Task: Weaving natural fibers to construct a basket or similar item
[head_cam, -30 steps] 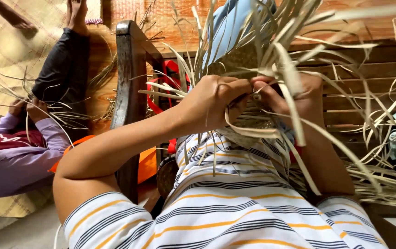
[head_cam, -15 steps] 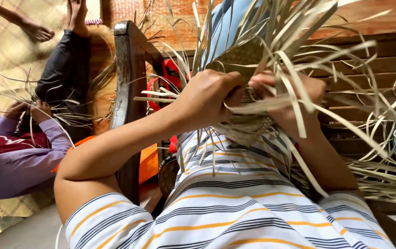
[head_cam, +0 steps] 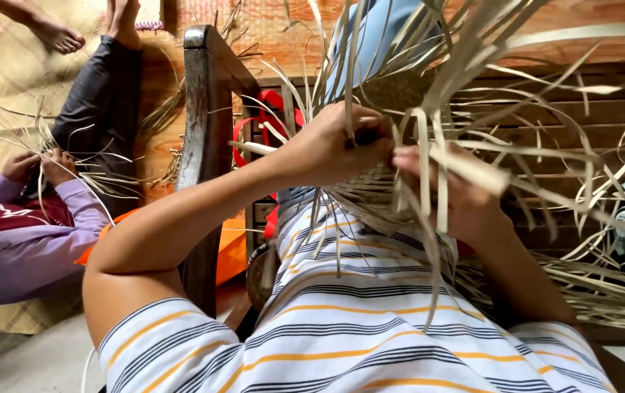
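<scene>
Fingers [head_cam: 360,138] of both hands pinched closed on pale palm strips [head_cam: 429,167] above half-woven basket [head_cam: 371,193]; better keeping each strip flat and tight.

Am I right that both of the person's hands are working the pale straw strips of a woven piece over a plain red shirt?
Not quite: the shirt is white with dark and orange stripes, not plain red, as the head view shows. The rest holds: the left hand and right hand both grip the pale straw strips of the woven piece.

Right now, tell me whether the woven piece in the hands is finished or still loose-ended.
Loose-ended: long unwoven strips fan out from the woven piece.
</scene>
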